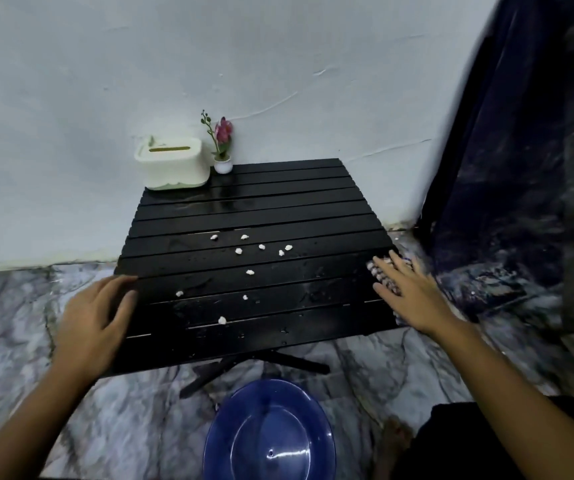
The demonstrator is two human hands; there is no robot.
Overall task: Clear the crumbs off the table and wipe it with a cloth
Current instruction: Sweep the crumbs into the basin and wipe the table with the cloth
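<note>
A low black slatted table (278,202) stands against the white wall. Several white crumbs (239,251) lie scattered over its middle and front slats. My left hand (95,317) rests at the table's front left edge, fingers apart, holding nothing. My right hand (413,296) lies flat on a patterned cloth (380,275) at the table's right edge. Most of the cloth is hidden under the hand, with fingers spread rather than closed around it.
A white tissue box (173,164) and a small potted pink flower (223,143) stand at the table's back left corner. A blue plastic basin (268,434) sits on the marble floor in front of the table. A dark curtain (528,168) hangs at the right.
</note>
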